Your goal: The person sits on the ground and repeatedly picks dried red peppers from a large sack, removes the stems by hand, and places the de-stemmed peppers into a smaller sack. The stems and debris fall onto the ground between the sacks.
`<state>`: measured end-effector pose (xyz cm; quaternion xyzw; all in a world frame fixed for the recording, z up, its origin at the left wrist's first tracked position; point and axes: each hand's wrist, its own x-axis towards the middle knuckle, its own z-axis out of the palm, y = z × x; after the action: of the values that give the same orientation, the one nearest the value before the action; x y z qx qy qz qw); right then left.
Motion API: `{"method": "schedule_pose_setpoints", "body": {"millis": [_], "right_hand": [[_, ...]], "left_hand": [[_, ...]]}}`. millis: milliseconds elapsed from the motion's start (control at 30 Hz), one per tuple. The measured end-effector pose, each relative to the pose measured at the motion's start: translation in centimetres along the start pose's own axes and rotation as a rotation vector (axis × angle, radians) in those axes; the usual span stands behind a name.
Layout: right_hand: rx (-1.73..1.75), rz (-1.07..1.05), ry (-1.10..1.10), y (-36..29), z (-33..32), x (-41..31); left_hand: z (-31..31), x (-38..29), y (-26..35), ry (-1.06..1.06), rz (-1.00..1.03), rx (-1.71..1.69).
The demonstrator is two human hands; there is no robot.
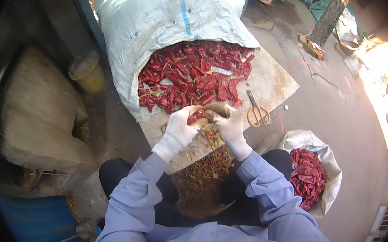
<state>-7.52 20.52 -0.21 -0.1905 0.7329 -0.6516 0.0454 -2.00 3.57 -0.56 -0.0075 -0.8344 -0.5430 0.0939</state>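
Both hands wear white gloves with brownish, stained fingers and meet over the near edge of a pale board (272,80). My left hand (183,125) is closed around a red dried chilli pepper (196,116). The bent fingers of my right hand (225,119) touch the pepper's right end; whether they grip it is hidden. Just beyond lies a heap of dried red chillies (188,75), spilling from the mouth of a large white woven sack (168,20). Scissors with orange handles (258,112) rest on the board, right of my right hand. Seeds and scraps lie beneath the hands.
An open white sack (333,177) of red chilli pieces (307,178) stands by my right knee. Stems and seeds (203,173) lie between my legs. At left are a lidded bucket (87,72) and a large stone-like block (39,117). A rough wooden post (337,6) rises at upper right.
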Motion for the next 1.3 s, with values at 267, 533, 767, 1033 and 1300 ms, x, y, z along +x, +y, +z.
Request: {"method": "schedule_pose_setpoints", "body": {"millis": [267,533,767,1033,1300], "right_hand": [[0.149,0.158,-0.111,0.1,-0.5,-0.4],[0.807,0.343,-0.204,3.1,-1.4,0.0],[-0.620,0.027,-0.094,6.3,-4.7,1.0],[-1.255,-0.147,-0.282,9.1,-2.9,1.7],[-1.115,0.018,-0.263,9.4,-3.2,1.8]], "left_hand": [[-0.4,-0.5,0.0,-0.036,0.144,0.144],[-1.6,-0.7,0.6,-0.096,0.380,0.098],[-2.4,-0.3,0.1,-0.050,0.174,0.030],[-2.5,-0.3,0.4,0.019,0.101,0.109],[-2.6,-0.1,-0.5,0.062,0.047,0.113]]}}
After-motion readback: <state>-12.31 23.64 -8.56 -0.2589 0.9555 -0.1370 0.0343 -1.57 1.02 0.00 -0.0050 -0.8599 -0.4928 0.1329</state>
